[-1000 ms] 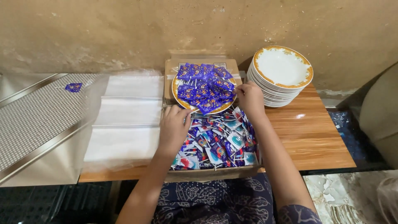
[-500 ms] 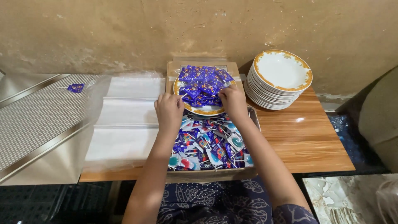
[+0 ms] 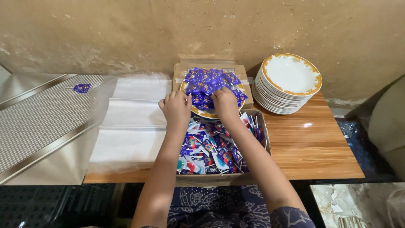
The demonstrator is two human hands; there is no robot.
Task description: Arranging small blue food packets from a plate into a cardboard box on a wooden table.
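A gold-rimmed plate (image 3: 201, 112) heaped with blue wrapped candies (image 3: 209, 80) rests on a closed cardboard box (image 3: 211, 66) by the wall. My left hand (image 3: 175, 107) curls its fingers over the plate's near left rim. My right hand (image 3: 223, 101) lies on the near side of the candy heap, fingers bent down among the wrappers; whether it pinches any is hidden. Under both forearms stands an open carton (image 3: 257, 116) full of wrapped lollipops (image 3: 215, 154) in blue, red and white.
A tall stack of white gold-rimmed plates (image 3: 290, 76) stands at the right on the wooden table (image 3: 312, 147). Folded clear plastic bags (image 3: 133, 116) lie on the left. One stray blue candy (image 3: 81, 88) sits on a perforated metal surface (image 3: 38, 122).
My left hand rose out of the lollipop carton to the plate's rim. My right hand slid from the plate's right edge to its near side, so the hands now sit close together.
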